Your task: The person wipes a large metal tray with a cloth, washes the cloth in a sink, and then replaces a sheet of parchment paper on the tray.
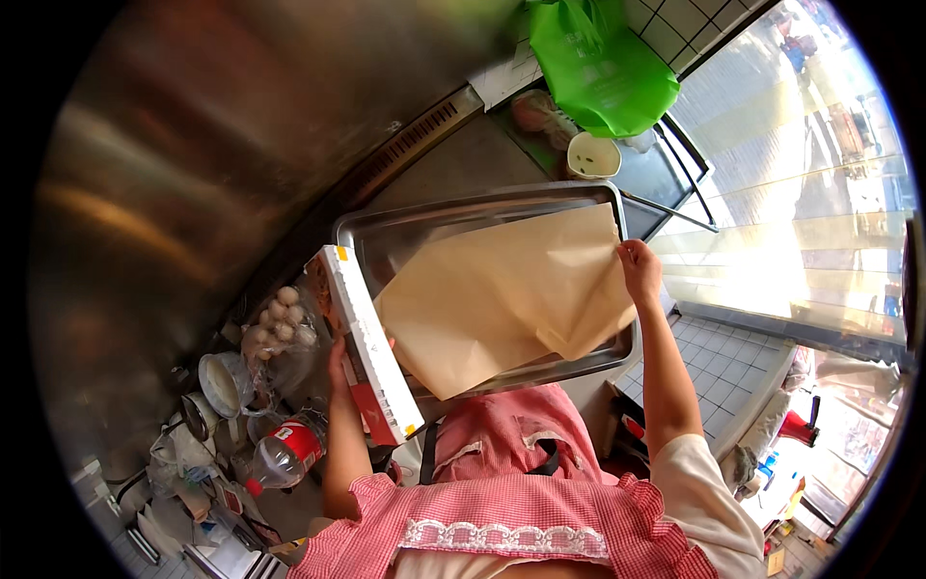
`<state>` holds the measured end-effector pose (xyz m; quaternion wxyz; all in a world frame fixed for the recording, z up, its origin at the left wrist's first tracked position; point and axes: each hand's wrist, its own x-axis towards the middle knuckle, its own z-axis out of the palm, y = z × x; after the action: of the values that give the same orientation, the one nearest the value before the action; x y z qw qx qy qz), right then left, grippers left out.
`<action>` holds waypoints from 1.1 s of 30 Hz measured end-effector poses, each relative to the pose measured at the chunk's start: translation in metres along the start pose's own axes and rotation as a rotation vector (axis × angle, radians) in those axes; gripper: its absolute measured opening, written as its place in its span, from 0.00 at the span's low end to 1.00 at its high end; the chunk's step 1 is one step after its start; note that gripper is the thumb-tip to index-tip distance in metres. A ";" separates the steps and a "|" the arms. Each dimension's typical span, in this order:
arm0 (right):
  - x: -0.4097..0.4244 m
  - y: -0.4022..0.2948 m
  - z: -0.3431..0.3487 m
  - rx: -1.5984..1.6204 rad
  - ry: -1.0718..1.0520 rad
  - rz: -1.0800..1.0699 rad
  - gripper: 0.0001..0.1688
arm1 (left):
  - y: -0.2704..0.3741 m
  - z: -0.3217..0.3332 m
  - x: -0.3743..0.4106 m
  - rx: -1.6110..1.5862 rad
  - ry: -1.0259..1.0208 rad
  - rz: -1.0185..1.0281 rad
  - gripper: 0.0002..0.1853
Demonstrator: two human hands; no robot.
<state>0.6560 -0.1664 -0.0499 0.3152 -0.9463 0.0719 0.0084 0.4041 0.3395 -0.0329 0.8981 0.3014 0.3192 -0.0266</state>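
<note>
My left hand (338,369) grips the long cardboard dispenser box (372,344), white and red with a serrated edge, near its middle. A sheet of brown baking paper (506,289) stretches from the box to my right hand (641,271), whose fingers pinch the sheet's far right edge. Under the paper lies a rectangular metal baking tray (477,203) with a raised rim, partly covered by the sheet. The sheet is creased, and its lower corners hang loosely over the tray's near side. The box stands across the tray's left end.
To the left are a clear bag of eggs (282,326), a white container (219,385) and a plastic bottle with a red label (287,452). Beyond the tray stand a cream-coloured cup (593,155) and a green bag (604,69). A metal surface (181,181) rises at the far left.
</note>
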 end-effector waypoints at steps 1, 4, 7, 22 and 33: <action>0.003 0.016 0.003 -0.201 -0.018 0.061 0.11 | -0.003 0.004 0.007 0.023 -0.005 -0.007 0.35; 0.012 0.010 0.024 -0.225 0.053 0.112 0.12 | -0.012 0.010 0.019 0.030 0.059 -0.042 0.35; 0.014 0.007 0.028 -0.283 0.086 0.138 0.12 | -0.020 0.013 0.038 0.085 0.012 -0.021 0.34; 0.006 0.003 -0.009 -0.033 -0.170 0.141 0.19 | -0.009 0.014 0.057 0.215 -0.001 -0.012 0.30; -0.013 -0.029 -0.044 -0.121 -0.352 0.053 0.28 | -0.013 0.032 0.080 0.205 -0.064 -0.035 0.36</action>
<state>0.6458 -0.1682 0.0032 0.2651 -0.9452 0.0397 0.1865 0.4819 0.3229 -0.0672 0.8716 0.3852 0.2912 -0.0842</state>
